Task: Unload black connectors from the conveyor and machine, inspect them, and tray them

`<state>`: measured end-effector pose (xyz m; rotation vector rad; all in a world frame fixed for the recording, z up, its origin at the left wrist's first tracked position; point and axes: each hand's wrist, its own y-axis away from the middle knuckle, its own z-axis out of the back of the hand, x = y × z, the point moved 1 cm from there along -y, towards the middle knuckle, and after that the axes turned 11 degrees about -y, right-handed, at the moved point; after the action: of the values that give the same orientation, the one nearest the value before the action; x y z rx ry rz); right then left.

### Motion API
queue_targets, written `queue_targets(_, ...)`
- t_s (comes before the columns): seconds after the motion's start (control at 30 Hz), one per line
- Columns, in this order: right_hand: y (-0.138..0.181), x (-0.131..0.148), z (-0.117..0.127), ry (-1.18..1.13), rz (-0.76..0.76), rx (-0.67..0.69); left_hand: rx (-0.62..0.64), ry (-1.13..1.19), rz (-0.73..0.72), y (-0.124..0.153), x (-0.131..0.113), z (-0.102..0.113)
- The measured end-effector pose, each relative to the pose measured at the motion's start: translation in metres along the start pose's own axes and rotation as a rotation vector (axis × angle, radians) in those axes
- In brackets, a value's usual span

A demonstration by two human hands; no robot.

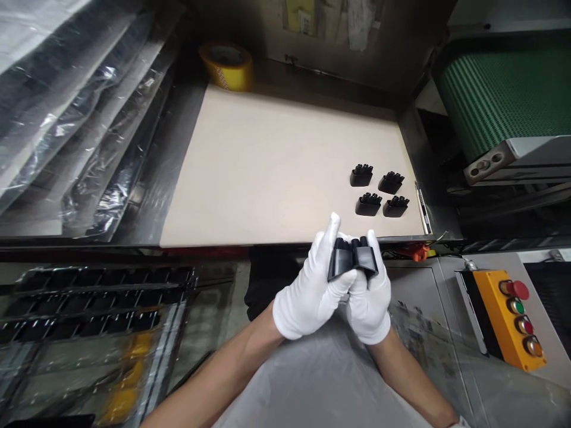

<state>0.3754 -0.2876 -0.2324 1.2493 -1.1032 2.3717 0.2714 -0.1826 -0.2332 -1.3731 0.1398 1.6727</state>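
Both my hands wear white gloves and are cupped together just in front of the table's near edge. My left hand [314, 288] is closed round a black plastic part [342, 261] with short tubes sticking up from its top. A second, matching black plastic part [364, 260] sits in my right hand [369, 297], side by side with the first. Fingers hide the lower portions of both parts. Beyond my hands, several similar black parts [368, 204] stand upright in two rows on the beige sheet [267, 160].
A roll of yellow tape [229, 66] stands at the back left. Plastic-wrapped stacks [89, 113] rise on the left, above a wrapped tray of black parts [84, 303]. At right are a pen [423, 208], a green conveyor belt [513, 89] and a yellow button box [508, 321].
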Motion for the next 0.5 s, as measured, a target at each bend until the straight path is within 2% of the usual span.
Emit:
queue_targets(0.23,0.002,-0.005,0.0,0.019,0.01,-0.033,-0.024,0.105,0.093,0.0,0.0,-0.003)
queue_targets(0.37,-0.005,0.001,0.004,-0.144,-0.145,-0.091,-0.071,0.127,0.148,-0.003,-0.004,0.002)
queue_targets(0.5,-0.024,0.015,0.012,-0.307,-0.21,-0.184,-0.203,0.237,0.229,-0.011,-0.008,0.01)
